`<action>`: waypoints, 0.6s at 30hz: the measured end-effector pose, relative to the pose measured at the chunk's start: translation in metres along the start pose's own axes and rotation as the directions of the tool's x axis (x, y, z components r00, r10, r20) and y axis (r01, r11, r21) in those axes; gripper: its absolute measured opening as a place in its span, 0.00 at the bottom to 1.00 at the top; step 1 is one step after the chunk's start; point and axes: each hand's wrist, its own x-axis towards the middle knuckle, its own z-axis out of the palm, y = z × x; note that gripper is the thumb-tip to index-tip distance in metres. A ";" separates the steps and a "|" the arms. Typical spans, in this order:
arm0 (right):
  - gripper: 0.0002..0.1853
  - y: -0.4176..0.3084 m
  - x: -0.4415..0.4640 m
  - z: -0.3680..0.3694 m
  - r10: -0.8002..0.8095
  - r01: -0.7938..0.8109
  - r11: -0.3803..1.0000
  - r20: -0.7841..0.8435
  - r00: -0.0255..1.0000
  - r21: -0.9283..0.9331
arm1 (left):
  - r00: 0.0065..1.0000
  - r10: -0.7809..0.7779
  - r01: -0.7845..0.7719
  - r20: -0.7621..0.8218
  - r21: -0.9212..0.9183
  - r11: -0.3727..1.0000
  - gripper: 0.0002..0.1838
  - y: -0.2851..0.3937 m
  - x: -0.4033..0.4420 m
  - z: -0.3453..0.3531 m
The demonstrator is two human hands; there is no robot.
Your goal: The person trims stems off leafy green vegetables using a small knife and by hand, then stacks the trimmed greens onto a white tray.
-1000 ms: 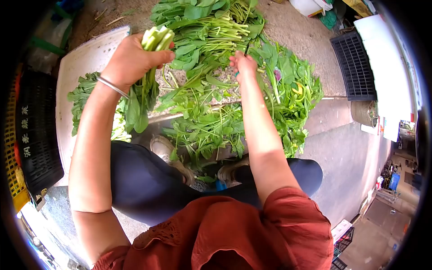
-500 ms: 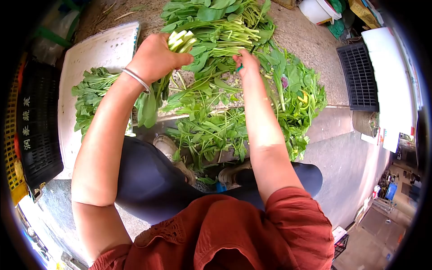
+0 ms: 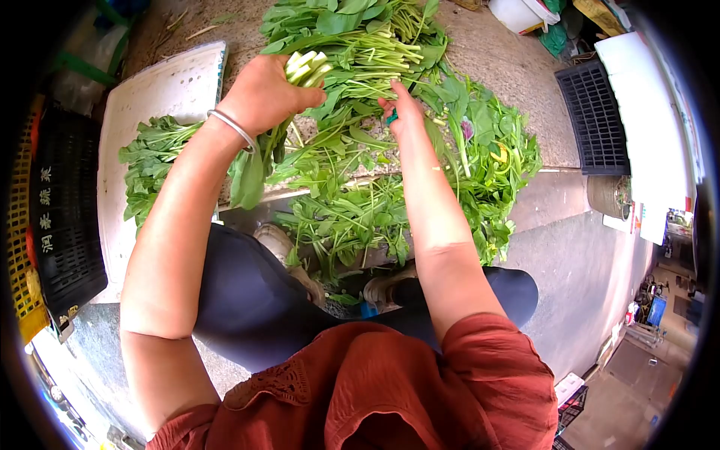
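Note:
My left hand (image 3: pixel 262 94), with a silver bangle on its wrist, is closed around a bunch of leafy greens (image 3: pixel 306 69). The pale cut stem ends stick out past the thumb, and leaves hang down below the hand. My right hand (image 3: pixel 405 112) is at the stems of a large pile of greens (image 3: pixel 375 56), index finger and thumb stretched out and apart. A small teal item (image 3: pixel 391 116) shows at its fingers; its kind is unclear. Loose leaves and stalks (image 3: pixel 349 214) lie between the hands and my feet.
On the left, a white foam board (image 3: pixel 161 82) carries another bunch of greens (image 3: pixel 154 150). Black crates (image 3: pixel 67 210) stand beyond it. More greens (image 3: pixel 495 165) heap up at right. Farther right are a black crate (image 3: pixel 592 116), a white panel (image 3: pixel 649 112) and a white bucket (image 3: pixel 523 13).
The right hand has shifted slightly left and its fingers have spread a little along the stems. The left hand still grips its bunch. The view has tilted slightly.

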 end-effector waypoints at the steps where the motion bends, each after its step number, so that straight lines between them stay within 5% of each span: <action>1: 0.14 -0.002 0.000 0.003 0.011 -0.014 0.997 -0.048 0.999 -0.079 | 1.000 0.011 -0.011 0.001 -0.004 1.000 0.18 0.001 0.000 0.001; 5: 0.12 -0.006 -0.006 0.012 -0.072 0.043 0.983 -0.160 0.984 -0.178 | 1.000 0.010 -0.010 0.008 0.013 1.000 0.18 0.001 0.001 0.001; 10: 0.13 -0.017 -0.070 -0.007 -0.381 0.451 0.872 0.315 0.869 -0.189 | 0.999 0.052 -0.050 -0.008 0.154 0.987 0.20 0.003 -0.001 -0.001; 12: 0.13 -0.015 -0.092 -0.018 -0.385 0.460 0.873 0.350 0.854 -0.162 | 0.998 0.055 -0.058 0.025 0.178 0.982 0.20 0.007 -0.004 0.003; 14: 0.11 -0.019 -0.111 -0.017 -0.464 0.580 0.704 0.352 0.812 -0.409 | 0.995 0.060 -0.076 0.082 0.210 0.975 0.21 0.012 -0.003 0.006; 18: 0.12 -0.030 -0.156 -0.012 -0.442 0.632 0.690 0.486 0.754 -0.353 | 0.985 0.139 -0.155 0.103 0.176 0.972 0.16 0.032 -0.013 0.013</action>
